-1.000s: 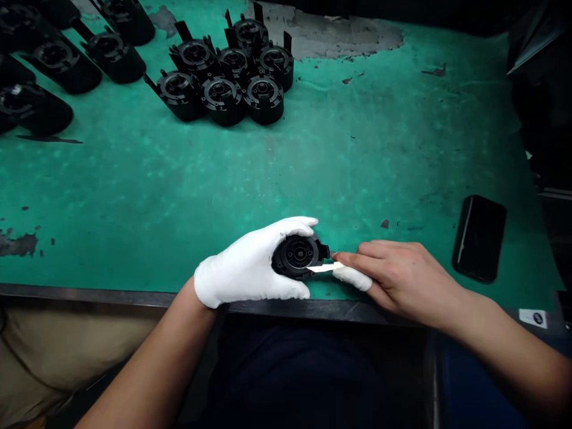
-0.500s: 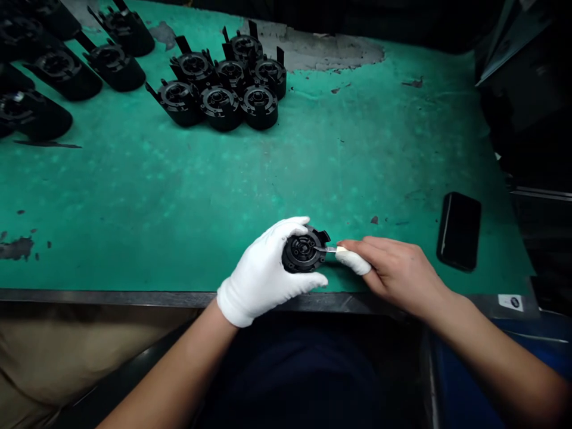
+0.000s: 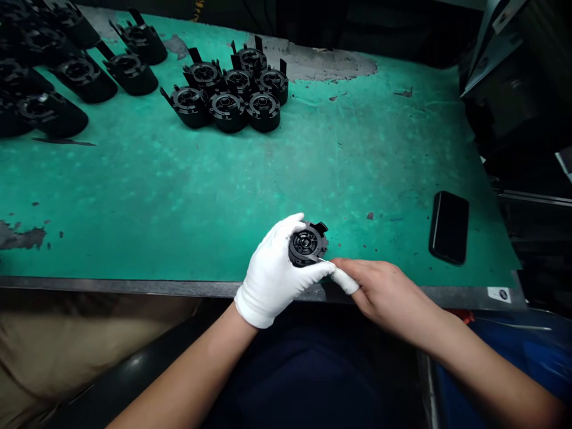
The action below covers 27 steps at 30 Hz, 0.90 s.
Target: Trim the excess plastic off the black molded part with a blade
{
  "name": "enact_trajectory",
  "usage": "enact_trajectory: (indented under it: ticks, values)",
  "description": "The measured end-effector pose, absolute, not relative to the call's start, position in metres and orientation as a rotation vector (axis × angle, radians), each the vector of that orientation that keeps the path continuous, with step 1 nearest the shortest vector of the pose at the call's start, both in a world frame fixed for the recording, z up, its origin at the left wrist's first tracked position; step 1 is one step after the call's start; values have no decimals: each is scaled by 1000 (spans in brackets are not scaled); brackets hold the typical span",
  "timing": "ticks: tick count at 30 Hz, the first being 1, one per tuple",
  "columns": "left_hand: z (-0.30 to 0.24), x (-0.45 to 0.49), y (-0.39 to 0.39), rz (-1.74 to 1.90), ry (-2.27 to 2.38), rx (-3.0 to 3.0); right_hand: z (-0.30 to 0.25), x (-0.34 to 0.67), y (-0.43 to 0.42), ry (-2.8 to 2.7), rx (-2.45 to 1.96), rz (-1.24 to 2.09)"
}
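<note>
My left hand [image 3: 277, 266], in a white glove, is wrapped round a round black plastic housing [image 3: 307, 243] above the near edge of the table. The housing's ribbed end faces up, and a tab sticks out at its far right. My right hand [image 3: 379, 286] is bare except for a white cover on the thumb. It pinches a small knife [image 3: 320, 260], whose thin metal blade lies over the housing's near right rim. The handle is mostly hidden by my fingers. My left thumb tip is close beside the right thumb.
Several similar black housings [image 3: 227, 110] stand grouped on the green tabletop [image 3: 214, 196] at the back. More, taller ones [image 3: 84, 77] crowd the far left. A black phone [image 3: 449, 227] lies at the right. A blue bin [image 3: 504, 351] is below the table's right end.
The knife has moved from the right side of the housing's face to its near rim, and my right hand came nearer to me. My left thumb closed in. The view shifted slightly.
</note>
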State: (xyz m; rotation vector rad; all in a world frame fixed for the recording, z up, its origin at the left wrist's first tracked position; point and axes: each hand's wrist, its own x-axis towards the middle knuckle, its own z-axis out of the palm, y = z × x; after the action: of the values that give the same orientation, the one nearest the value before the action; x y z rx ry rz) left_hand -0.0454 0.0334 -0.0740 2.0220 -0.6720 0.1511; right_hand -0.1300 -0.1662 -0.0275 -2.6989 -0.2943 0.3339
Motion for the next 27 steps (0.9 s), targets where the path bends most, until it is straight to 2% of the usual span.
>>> enact_trajectory:
  ticks: [11, 17, 27]
  values:
    - [-72, -45, 33, 118, -653, 2019, -24, -125, -170, -338, -2712, 354]
    - [-70, -47, 33, 105, -654, 2016, -27, -120, -171, -319, -2755, 252]
    - [-70, -44, 33, 102, -666, 2034, -13, -105, -175, -487, -2771, 488]
